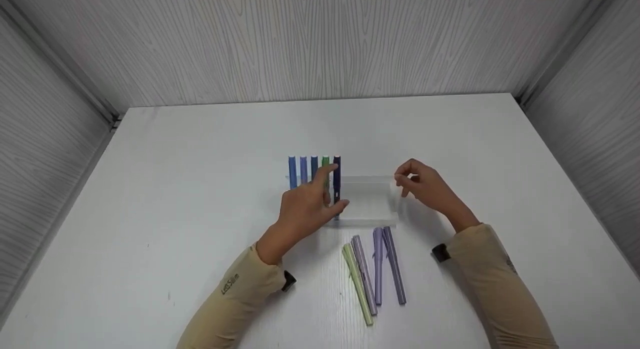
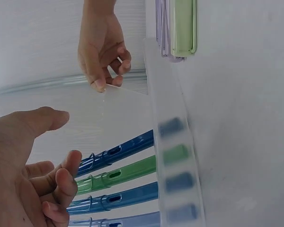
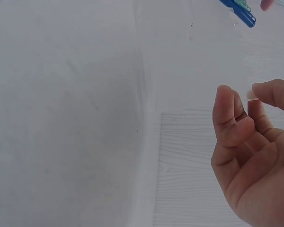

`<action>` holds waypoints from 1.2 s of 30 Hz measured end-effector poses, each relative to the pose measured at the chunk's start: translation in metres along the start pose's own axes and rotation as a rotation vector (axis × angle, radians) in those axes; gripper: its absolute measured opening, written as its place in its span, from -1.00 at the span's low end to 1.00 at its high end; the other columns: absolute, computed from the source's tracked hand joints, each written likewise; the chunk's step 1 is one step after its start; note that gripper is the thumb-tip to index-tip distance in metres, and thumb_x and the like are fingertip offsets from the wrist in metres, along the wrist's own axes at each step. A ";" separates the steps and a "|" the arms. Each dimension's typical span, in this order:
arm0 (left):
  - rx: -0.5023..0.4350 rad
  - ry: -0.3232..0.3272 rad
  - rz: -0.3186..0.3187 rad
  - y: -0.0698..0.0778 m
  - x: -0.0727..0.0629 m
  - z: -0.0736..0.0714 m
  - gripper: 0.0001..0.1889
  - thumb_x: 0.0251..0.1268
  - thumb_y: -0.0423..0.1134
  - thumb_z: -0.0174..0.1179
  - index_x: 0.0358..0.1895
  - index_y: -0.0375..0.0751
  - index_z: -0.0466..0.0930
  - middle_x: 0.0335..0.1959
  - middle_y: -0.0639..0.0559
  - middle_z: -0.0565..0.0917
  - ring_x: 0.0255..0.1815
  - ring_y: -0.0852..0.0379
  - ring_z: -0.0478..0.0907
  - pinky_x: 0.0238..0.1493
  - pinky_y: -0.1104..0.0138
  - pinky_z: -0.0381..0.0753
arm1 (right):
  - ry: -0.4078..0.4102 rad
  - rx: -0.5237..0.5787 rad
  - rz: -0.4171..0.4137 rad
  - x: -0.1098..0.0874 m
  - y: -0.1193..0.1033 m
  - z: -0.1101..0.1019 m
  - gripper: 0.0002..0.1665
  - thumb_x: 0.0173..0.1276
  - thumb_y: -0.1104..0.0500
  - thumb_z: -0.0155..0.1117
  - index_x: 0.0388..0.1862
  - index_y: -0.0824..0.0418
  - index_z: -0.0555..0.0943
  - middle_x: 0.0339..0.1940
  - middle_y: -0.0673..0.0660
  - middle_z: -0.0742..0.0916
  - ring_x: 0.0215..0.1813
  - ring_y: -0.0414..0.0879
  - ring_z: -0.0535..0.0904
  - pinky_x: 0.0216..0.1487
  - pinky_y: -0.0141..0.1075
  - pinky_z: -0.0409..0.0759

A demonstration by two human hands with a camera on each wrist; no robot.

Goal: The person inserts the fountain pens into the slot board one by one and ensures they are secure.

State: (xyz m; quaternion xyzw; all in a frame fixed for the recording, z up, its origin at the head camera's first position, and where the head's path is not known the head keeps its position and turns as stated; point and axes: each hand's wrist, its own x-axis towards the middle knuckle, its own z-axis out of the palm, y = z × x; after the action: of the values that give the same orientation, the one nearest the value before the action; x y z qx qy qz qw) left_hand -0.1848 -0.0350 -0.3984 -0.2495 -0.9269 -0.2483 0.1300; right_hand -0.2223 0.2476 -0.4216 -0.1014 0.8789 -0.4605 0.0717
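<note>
A clear plastic pen holder (image 1: 367,222) lies on the table, with several capped pens side by side in its left part. Furthest right of these is a dark blue pen (image 1: 337,174), beside a green pen (image 2: 132,170). My left hand (image 1: 307,206) hovers over this row, thumb spread from the fingers and nothing gripped; in the left wrist view its fingertips (image 2: 75,158) are right by the cap ends. At the holder's far right corner, my right hand (image 1: 422,186) pinches the clear edge between thumb and finger, the other fingers loosely curled.
In front of the holder lie a light green pen (image 1: 358,284), a lilac pen (image 1: 364,275), a purple pen (image 1: 378,266) and a dark purple pen (image 1: 395,266). The white table (image 1: 150,189) meets wood-grain panels (image 1: 320,44) at the back and sides.
</note>
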 end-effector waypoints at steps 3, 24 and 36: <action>-0.037 -0.055 -0.002 0.002 -0.005 -0.001 -0.25 0.13 0.11 0.32 0.34 -0.13 0.29 -0.57 0.09 0.62 -0.71 0.32 0.25 -0.68 0.46 0.14 | -0.001 -0.004 0.006 0.000 0.000 -0.001 -0.69 0.50 0.00 0.03 -0.03 0.23 0.46 -0.19 0.12 0.60 -0.36 -0.13 0.61 -0.36 -0.35 0.47; -0.171 -0.480 -0.142 0.019 -0.041 0.004 -0.08 -0.11 0.45 0.27 0.31 -0.03 0.35 -0.53 0.21 0.53 -0.61 0.26 0.40 -0.59 0.38 0.32 | -0.002 -0.005 0.018 0.001 0.001 -0.001 -0.65 0.49 -0.04 0.04 -0.03 0.23 0.47 -0.19 0.12 0.61 -0.38 -0.18 0.60 -0.34 -0.31 0.50; -0.101 -0.540 -0.150 0.019 -0.047 0.008 -0.04 -0.17 0.55 0.19 0.25 -0.03 0.40 -0.59 0.21 0.50 -0.62 0.25 0.36 -0.59 0.35 0.32 | -0.006 -0.019 0.016 -0.001 -0.001 -0.002 -0.69 0.50 0.02 0.03 -0.03 0.24 0.46 -0.18 0.14 0.61 -0.33 -0.08 0.62 -0.35 -0.37 0.46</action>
State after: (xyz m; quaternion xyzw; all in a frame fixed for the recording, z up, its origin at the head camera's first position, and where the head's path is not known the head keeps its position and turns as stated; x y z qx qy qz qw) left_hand -0.1364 -0.0352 -0.4149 -0.2436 -0.9303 -0.2277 -0.1528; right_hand -0.2218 0.2488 -0.4200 -0.0963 0.8839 -0.4512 0.0771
